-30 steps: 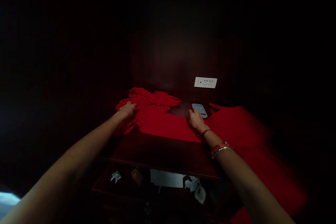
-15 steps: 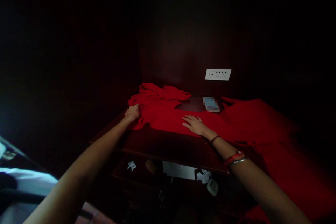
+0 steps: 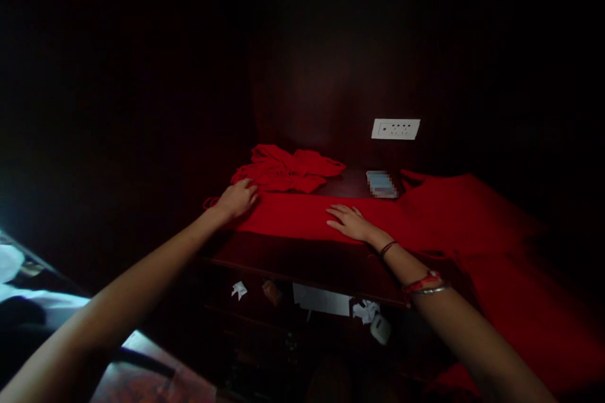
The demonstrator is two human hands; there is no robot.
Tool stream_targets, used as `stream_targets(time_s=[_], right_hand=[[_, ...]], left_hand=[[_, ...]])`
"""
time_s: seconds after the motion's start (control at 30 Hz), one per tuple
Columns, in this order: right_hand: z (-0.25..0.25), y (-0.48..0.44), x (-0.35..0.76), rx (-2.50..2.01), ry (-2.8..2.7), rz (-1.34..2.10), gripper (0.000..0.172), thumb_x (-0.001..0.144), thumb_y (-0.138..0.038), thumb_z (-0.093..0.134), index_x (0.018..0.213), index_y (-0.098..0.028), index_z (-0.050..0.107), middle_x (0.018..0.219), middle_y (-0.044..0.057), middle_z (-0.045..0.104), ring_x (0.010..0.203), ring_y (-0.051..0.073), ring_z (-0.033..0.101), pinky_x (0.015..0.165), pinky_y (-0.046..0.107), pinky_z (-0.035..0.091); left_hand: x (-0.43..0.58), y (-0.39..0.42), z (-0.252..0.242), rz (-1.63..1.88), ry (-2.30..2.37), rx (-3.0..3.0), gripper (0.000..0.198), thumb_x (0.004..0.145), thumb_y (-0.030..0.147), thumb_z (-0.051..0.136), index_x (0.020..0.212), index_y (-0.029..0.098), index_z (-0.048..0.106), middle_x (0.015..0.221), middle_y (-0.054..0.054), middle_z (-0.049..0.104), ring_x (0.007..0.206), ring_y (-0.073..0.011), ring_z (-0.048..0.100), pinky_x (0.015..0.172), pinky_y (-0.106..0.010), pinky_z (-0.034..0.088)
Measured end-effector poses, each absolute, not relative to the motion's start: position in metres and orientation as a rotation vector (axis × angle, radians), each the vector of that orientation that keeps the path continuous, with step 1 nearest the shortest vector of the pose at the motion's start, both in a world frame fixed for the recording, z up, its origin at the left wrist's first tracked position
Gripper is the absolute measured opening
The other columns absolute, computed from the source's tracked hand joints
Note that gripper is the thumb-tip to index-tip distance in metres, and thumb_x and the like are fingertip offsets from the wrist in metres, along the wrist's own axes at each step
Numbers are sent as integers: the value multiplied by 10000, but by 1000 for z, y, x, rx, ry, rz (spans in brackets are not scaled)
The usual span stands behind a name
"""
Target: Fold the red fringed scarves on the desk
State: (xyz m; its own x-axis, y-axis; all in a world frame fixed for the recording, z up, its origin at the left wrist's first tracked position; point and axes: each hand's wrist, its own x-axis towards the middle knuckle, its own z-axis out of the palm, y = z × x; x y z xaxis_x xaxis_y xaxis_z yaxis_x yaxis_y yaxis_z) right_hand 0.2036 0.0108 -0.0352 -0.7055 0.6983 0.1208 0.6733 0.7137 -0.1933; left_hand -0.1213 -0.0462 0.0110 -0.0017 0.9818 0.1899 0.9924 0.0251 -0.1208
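A red cloth lies across a dark wooden table and runs off to the right over a larger red spread. My left hand rests on the cloth's left end, fingers curled onto the fabric. My right hand lies flat on the cloth near its middle, fingers stretched out. A bunched part of the red cloth sits behind my left hand. A phone lies on the table beyond my right hand.
A white wall socket plate is on the dark wall behind. A shelf under the tabletop holds scraps of paper and small white items. The room is very dark; a bright patch shows at far left.
My left hand has drawn the cloth's left end outward, so the strip now lies flatter. My right hand left the phone and settled flat on the cloth.
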Motion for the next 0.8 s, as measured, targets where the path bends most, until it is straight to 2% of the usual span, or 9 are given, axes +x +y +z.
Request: stream_targets(time_s=[0.1,0.17,0.27,0.37,0.5,0.6,0.7,0.8], right_hand=[[-35,11,206,-1131,-2738,197,548,783,-525,223,1238,-231,299,1303,69,272,1191,216,202,934,482,137],[-35,11,208,-1148,-2737,188,560,779,-542,198,1244,-242,287,1307,59,264,1194,215,196,936,483,137],[-35,11,209,-1143,-2752,177,584,772,-561,162,1250,-245,275,1312,53,256,1199,210,189,949,460,128],[-34,10,208,-1140,-2769,195,604,763,-577,141,1257,-250,260,1319,51,241,1205,210,175,956,453,113],[-31,11,211,-1170,-2789,264,626,747,-598,153,1264,-255,239,1331,45,209,1213,214,146,952,473,100],[-27,14,220,-1203,-2814,340,652,728,-614,201,1263,-243,245,1333,46,200,1214,225,139,948,487,96],[-23,16,231,-1217,-2830,400,669,710,-614,263,1257,-229,264,1329,57,210,1211,227,150,953,481,99],[-22,16,237,-1225,-2826,436,679,701,-617,282,1257,-229,263,1330,60,205,1212,232,142,951,488,91]], left_hand=[[-110,-35,-12,34,-2165,-2126,510,803,463,185,1247,231,280,1341,-45,174,1201,-243,169,939,-388,213],[-120,-32,-24,134,-2398,-2024,563,784,511,171,1276,238,203,1348,-66,144,1203,-285,145,916,-452,209],[-146,-37,-30,160,-2541,-1884,594,773,529,173,1288,233,147,1343,-102,140,1194,-296,169,899,-469,220],[-160,-45,-19,166,-2633,-1737,560,782,482,221,1272,212,225,1329,-102,195,1178,-288,217,879,-452,256],[-152,-48,1,139,-2761,-1472,444,759,367,349,1166,202,416,1243,-126,343,1073,-342,343,765,-460,343],[-146,-41,7,27,-2692,-1347,412,764,325,337,1147,200,425,1175,-175,380,1002,-344,407,693,-430,382],[-148,-29,6,-47,-2482,-1532,439,772,342,308,1182,196,371,1183,-165,371,1027,-310,396,736,-396,373],[-159,-18,5,35,-2557,-1740,436,753,337,357,1147,160,419,1067,-144,491,947,-250,476,724,-320,391]])
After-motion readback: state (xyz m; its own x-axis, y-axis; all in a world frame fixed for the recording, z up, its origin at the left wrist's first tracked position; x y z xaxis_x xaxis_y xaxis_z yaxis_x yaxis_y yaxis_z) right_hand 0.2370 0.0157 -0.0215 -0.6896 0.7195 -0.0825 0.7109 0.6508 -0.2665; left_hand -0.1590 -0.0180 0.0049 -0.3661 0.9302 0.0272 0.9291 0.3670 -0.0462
